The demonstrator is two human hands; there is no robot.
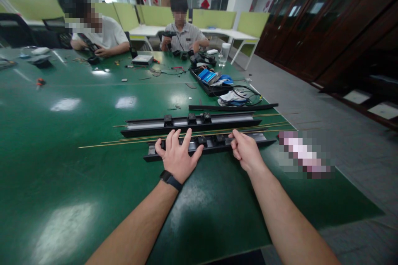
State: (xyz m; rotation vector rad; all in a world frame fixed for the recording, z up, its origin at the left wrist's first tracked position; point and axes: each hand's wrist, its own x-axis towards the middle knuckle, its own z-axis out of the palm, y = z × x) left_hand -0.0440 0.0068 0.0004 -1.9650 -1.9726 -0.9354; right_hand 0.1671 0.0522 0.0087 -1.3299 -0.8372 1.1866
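Two long black rails with channel-like sides lie across the table. The near rail [211,149] carries small black blocks [202,140], and the far rail [146,124] bears several more blocks [192,119]. Thin golden rods [121,142] run lengthwise along and between the rails, past both ends. My left hand [178,153], with a dark band at the wrist, lies spread over the left half of the near rail, fingertips at the rods. Thumb and index finger of my right hand [245,147] are pinched at a golden rod above the rail's right part; the fingers partly hide the grip.
Behind the rails are a black strip [233,107], a glove [233,97] with black cables, and a black tray [202,83] holding blue items. A glass [224,55] stands near the right edge. Two people [182,29] sit across the green table [77,186]. A blurred pinkish object [303,153] lies right.
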